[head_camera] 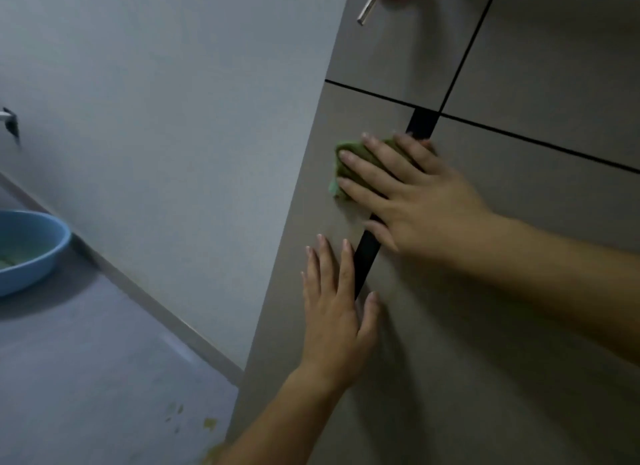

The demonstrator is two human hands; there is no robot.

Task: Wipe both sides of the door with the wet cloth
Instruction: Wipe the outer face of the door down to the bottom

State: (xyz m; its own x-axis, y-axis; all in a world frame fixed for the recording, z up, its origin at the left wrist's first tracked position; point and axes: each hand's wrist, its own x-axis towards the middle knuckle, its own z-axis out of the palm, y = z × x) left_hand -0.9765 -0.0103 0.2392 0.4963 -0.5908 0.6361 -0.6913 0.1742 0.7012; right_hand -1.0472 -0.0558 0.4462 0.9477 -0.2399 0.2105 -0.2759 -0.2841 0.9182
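Blue basin (45, 264), greenish contents; right hand (426, 208) fingers (370, 191) flat on cloth (351, 147), left hand (337, 312) flat on door (485, 360)

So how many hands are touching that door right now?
2. The right hand presses a green cloth flat against the door, over the black vertical strip. The left hand rests flat on the door just below it, holding nothing.

Right hand (426, 205) presses a green cloth (349, 156), seemingly damp, flat against the grey door (485, 326); left hand (336, 312) rests flat below.
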